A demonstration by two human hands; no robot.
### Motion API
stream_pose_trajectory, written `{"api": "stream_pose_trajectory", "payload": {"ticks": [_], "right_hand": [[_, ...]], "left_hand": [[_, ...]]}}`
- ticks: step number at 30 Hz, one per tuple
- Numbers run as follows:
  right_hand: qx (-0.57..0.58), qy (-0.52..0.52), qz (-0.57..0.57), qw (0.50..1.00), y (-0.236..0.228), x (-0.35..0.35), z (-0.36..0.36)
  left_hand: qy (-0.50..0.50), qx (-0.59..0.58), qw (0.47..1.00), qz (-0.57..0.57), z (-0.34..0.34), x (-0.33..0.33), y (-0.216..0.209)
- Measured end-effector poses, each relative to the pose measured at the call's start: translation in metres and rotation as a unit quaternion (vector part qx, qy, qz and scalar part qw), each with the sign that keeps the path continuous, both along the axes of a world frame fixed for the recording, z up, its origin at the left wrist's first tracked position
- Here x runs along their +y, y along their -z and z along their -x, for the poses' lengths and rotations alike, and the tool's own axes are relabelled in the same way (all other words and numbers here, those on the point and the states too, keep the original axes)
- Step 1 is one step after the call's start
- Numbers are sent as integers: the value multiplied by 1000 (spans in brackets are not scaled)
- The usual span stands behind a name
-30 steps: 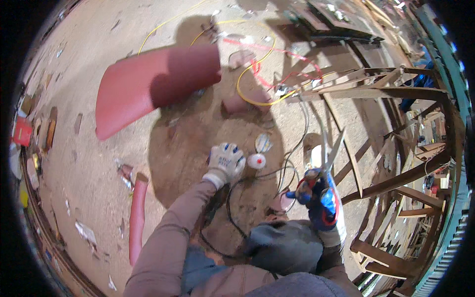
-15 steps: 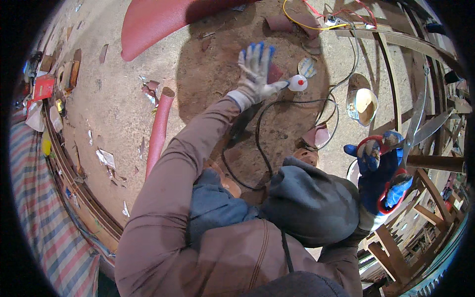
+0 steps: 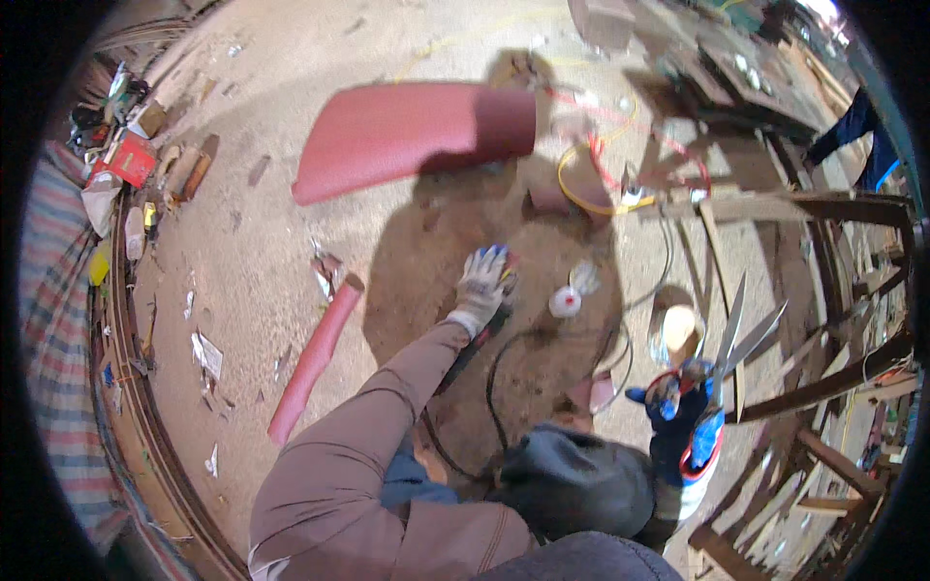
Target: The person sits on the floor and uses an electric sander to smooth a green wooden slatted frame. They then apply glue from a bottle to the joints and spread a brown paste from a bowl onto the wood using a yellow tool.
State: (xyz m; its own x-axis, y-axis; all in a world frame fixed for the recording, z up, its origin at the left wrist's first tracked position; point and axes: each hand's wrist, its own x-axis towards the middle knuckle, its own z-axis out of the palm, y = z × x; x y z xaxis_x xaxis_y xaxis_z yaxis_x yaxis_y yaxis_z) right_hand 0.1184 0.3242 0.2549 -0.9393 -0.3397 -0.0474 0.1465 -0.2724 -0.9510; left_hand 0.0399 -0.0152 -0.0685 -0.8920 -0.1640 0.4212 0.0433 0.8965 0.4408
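Observation:
My left hand point(image 3: 481, 286), in a whitish glove with blue fingertips, reaches down to the floor, fingers stretched forward and close together. Beside and partly beneath it lies a dark tool point(image 3: 475, 351) with a bit of red; palm and sleeve hide much of it, and whether they touch I cannot tell. To the hand's right stands a small white bottle point(image 3: 565, 301) with a red tip. My right hand point(image 3: 682, 426), in a blue-coated glove, is closed round the handles of large metal shears point(image 3: 733, 341), whose blades point up and slightly apart.
A big red sheet point(image 3: 407, 136) lies curled ahead, and a red roll point(image 3: 315, 360) to the left. A black cord point(image 3: 494, 387) loops across the floor. At right are a pale bucket point(image 3: 678, 334) and wooden frames point(image 3: 833, 387); scraps point(image 3: 206, 356) litter the left side.
My left hand has come down from a spread pose above the floor to beside the dark tool, its fingers drawn together. The view has shifted, showing more floor ahead. The right hand keeps the shears.

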Motion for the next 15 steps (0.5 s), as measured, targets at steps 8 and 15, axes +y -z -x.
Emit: {"api": "stream_pose_trajectory", "payload": {"ticks": [8,15], "right_hand": [[-17,36,18,999,6,-25,14],[12,79,-14,997,26,-56,44]], "left_hand": [[6,-71,898,-435,-30,-66,-102],[160,-84,843,-507,-85,-102,-290]]}}
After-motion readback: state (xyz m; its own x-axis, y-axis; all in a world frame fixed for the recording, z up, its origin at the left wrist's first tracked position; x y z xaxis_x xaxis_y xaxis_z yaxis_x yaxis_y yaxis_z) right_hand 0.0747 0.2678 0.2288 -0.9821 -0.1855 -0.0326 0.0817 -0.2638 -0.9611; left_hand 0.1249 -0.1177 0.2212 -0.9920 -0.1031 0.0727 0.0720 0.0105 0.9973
